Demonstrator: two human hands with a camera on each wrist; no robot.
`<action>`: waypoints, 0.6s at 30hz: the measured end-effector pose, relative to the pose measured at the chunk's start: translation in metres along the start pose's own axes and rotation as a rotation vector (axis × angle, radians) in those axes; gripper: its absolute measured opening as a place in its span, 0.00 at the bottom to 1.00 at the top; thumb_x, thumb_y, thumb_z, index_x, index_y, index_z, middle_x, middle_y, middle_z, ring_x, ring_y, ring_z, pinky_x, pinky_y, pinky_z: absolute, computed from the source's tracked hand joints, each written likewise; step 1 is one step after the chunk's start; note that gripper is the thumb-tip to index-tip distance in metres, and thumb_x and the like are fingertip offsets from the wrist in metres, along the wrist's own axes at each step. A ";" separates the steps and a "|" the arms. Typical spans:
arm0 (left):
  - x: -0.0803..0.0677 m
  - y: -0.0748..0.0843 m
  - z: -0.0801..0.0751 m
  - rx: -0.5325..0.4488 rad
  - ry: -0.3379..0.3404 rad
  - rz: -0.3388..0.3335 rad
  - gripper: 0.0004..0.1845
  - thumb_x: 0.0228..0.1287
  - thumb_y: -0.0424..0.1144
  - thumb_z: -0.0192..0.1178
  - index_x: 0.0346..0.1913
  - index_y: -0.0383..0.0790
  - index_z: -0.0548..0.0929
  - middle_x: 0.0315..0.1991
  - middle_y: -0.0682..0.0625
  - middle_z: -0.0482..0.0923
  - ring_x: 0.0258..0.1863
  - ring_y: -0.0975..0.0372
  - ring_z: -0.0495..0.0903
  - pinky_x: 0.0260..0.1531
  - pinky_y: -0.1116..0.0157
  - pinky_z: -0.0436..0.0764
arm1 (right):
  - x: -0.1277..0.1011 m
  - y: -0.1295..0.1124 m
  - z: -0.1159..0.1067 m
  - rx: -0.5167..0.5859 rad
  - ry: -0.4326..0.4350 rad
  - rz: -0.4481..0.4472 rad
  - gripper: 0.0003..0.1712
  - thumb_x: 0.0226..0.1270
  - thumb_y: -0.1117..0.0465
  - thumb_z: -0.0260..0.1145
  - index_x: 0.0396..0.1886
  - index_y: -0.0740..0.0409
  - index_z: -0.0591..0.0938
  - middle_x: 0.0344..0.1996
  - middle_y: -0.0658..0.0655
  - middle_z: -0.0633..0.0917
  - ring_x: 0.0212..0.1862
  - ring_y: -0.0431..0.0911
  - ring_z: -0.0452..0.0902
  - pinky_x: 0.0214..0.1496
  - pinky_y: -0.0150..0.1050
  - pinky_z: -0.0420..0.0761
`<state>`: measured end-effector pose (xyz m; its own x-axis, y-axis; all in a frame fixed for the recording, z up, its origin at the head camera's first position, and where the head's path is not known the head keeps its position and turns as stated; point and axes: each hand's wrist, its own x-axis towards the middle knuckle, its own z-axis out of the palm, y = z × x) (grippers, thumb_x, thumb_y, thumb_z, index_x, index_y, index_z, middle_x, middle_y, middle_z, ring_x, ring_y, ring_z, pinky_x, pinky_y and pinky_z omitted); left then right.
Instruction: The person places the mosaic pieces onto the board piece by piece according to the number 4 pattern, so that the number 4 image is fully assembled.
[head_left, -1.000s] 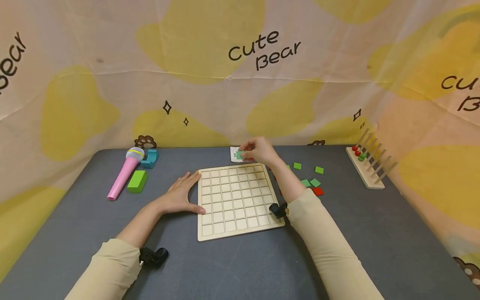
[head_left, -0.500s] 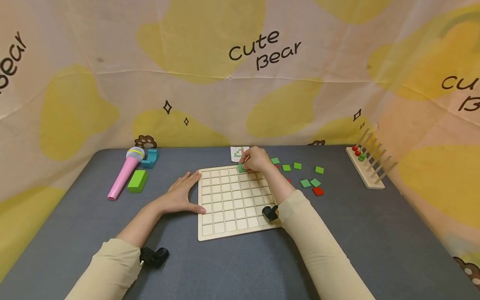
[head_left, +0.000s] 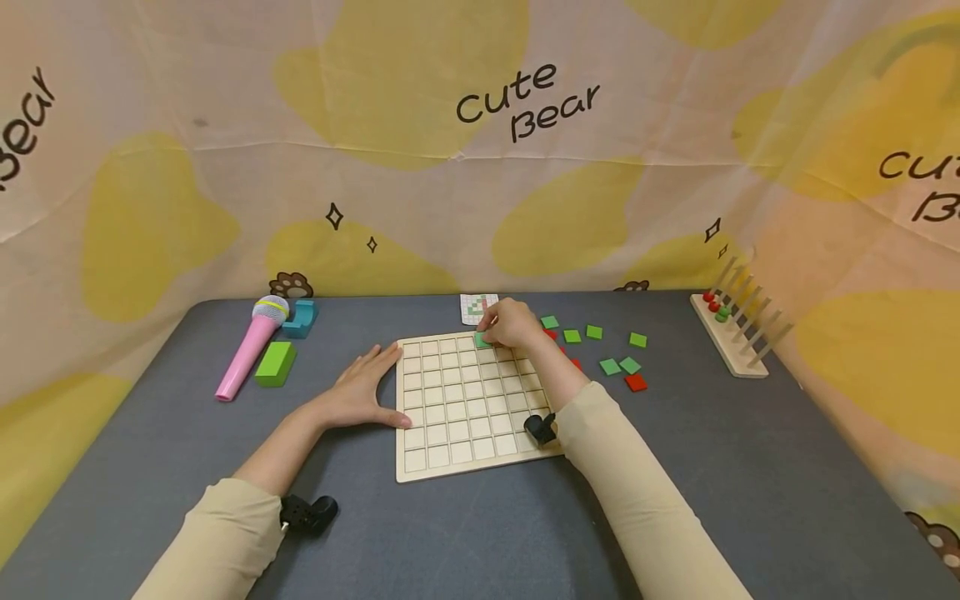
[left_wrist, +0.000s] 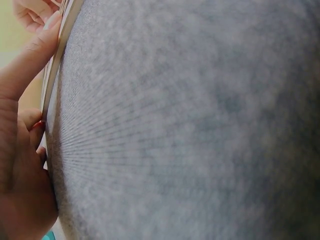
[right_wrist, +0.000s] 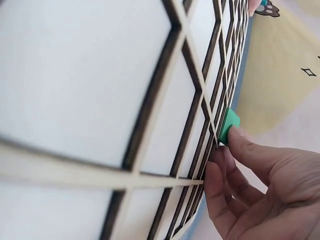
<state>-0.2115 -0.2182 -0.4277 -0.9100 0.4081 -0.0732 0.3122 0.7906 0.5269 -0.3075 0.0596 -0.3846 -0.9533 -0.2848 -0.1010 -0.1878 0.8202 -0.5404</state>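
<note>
Right now your right hand [head_left: 513, 323] pinches one green tile [head_left: 482, 339] between its fingertips [right_wrist: 235, 136] against the far row of the wooden grid board [head_left: 465, 417], while your left hand [head_left: 365, 388] lies flat with straight fingers on the table [head_left: 480, 533], touching the board's left edge. Beside the board on the right you have six loose green tiles [head_left: 609, 366] and at least one red tile [head_left: 636, 382], others being partly hidden by your hand. One pink microphone [head_left: 247, 348], one green block [head_left: 274, 362], one teal block [head_left: 301, 317], one pattern card [head_left: 472, 304] and one peg rack [head_left: 731, 333] also sit there.
</note>
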 end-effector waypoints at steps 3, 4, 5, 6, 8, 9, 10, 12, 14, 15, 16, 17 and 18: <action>-0.001 0.000 0.000 0.001 0.000 0.001 0.67 0.42 0.62 0.75 0.78 0.35 0.50 0.81 0.39 0.44 0.80 0.39 0.39 0.75 0.37 0.43 | -0.001 -0.001 0.002 -0.020 -0.002 -0.005 0.04 0.61 0.61 0.72 0.36 0.50 0.89 0.44 0.55 0.88 0.44 0.51 0.80 0.49 0.44 0.77; -0.001 0.001 0.000 0.001 0.000 0.001 0.66 0.43 0.62 0.75 0.78 0.35 0.50 0.81 0.39 0.44 0.80 0.39 0.39 0.75 0.37 0.43 | -0.002 -0.002 0.002 -0.028 -0.003 -0.008 0.04 0.62 0.61 0.72 0.36 0.49 0.88 0.45 0.54 0.88 0.46 0.52 0.81 0.50 0.45 0.77; -0.001 0.001 -0.001 0.003 0.000 0.001 0.66 0.43 0.62 0.75 0.78 0.35 0.50 0.81 0.39 0.44 0.80 0.39 0.40 0.75 0.37 0.43 | -0.002 -0.003 0.003 -0.031 -0.002 -0.010 0.04 0.62 0.61 0.71 0.37 0.50 0.88 0.46 0.54 0.88 0.48 0.52 0.81 0.50 0.45 0.78; -0.001 0.001 -0.001 0.003 0.001 0.001 0.66 0.43 0.62 0.75 0.78 0.34 0.50 0.81 0.39 0.44 0.80 0.39 0.40 0.75 0.37 0.43 | -0.002 -0.003 0.003 -0.033 0.001 -0.010 0.04 0.62 0.61 0.72 0.37 0.50 0.88 0.47 0.54 0.88 0.49 0.52 0.81 0.51 0.46 0.78; -0.002 0.001 -0.001 0.007 0.002 0.000 0.66 0.43 0.62 0.75 0.78 0.34 0.50 0.81 0.39 0.44 0.80 0.39 0.40 0.75 0.37 0.43 | -0.003 -0.004 0.003 -0.033 0.005 -0.008 0.04 0.62 0.61 0.72 0.37 0.50 0.88 0.47 0.54 0.88 0.51 0.53 0.81 0.52 0.47 0.78; -0.002 0.001 -0.001 0.008 0.003 0.001 0.66 0.43 0.62 0.75 0.78 0.34 0.50 0.81 0.39 0.44 0.80 0.39 0.40 0.75 0.37 0.43 | -0.003 -0.004 0.004 -0.032 0.008 -0.005 0.04 0.62 0.61 0.72 0.37 0.50 0.88 0.47 0.54 0.88 0.50 0.52 0.81 0.52 0.46 0.78; -0.002 0.001 -0.001 0.010 0.004 0.001 0.66 0.43 0.62 0.75 0.78 0.34 0.50 0.81 0.39 0.44 0.80 0.39 0.40 0.75 0.37 0.43 | -0.003 -0.004 0.004 -0.031 0.009 -0.003 0.04 0.62 0.61 0.72 0.37 0.50 0.88 0.47 0.54 0.88 0.50 0.52 0.81 0.51 0.46 0.78; -0.001 0.001 0.000 0.015 0.005 0.002 0.66 0.43 0.62 0.75 0.78 0.34 0.50 0.81 0.39 0.44 0.80 0.39 0.40 0.75 0.37 0.44 | -0.003 -0.004 0.004 -0.023 0.009 0.002 0.04 0.62 0.61 0.72 0.37 0.50 0.88 0.46 0.54 0.88 0.49 0.52 0.81 0.49 0.44 0.77; -0.001 0.001 0.000 0.019 0.006 0.004 0.66 0.43 0.62 0.75 0.78 0.34 0.50 0.81 0.39 0.45 0.80 0.39 0.40 0.75 0.37 0.44 | -0.003 -0.003 0.004 -0.016 0.008 0.006 0.04 0.61 0.61 0.72 0.36 0.50 0.88 0.47 0.54 0.88 0.48 0.52 0.81 0.46 0.43 0.76; -0.001 0.001 0.000 0.021 0.006 0.004 0.66 0.42 0.62 0.75 0.78 0.34 0.50 0.81 0.39 0.45 0.80 0.39 0.40 0.75 0.37 0.44 | -0.003 -0.003 0.004 -0.013 0.008 0.005 0.04 0.61 0.61 0.73 0.36 0.50 0.88 0.47 0.54 0.88 0.47 0.51 0.80 0.46 0.42 0.76; -0.001 0.001 0.001 0.022 0.007 0.004 0.66 0.42 0.63 0.75 0.78 0.34 0.50 0.81 0.39 0.45 0.80 0.39 0.40 0.75 0.37 0.44 | -0.003 -0.002 0.004 -0.010 0.009 0.003 0.04 0.61 0.61 0.73 0.36 0.49 0.88 0.48 0.54 0.88 0.47 0.51 0.80 0.46 0.42 0.75; -0.001 0.001 0.001 0.022 0.008 0.004 0.66 0.42 0.63 0.75 0.78 0.34 0.50 0.81 0.39 0.45 0.80 0.39 0.40 0.75 0.37 0.44 | -0.003 -0.002 0.003 -0.005 0.007 0.002 0.04 0.61 0.61 0.73 0.36 0.49 0.88 0.48 0.54 0.87 0.47 0.52 0.79 0.46 0.42 0.75; -0.001 0.001 0.001 0.021 0.008 0.004 0.66 0.42 0.63 0.75 0.78 0.34 0.50 0.81 0.39 0.45 0.80 0.39 0.40 0.75 0.37 0.44 | -0.003 -0.001 0.002 0.002 0.001 0.000 0.05 0.61 0.61 0.73 0.37 0.50 0.88 0.50 0.55 0.87 0.45 0.51 0.79 0.45 0.41 0.76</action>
<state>-0.2105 -0.2175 -0.4281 -0.9108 0.4079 -0.0641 0.3217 0.7984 0.5090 -0.3040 0.0584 -0.3858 -0.9534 -0.2846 -0.1004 -0.1875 0.8192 -0.5419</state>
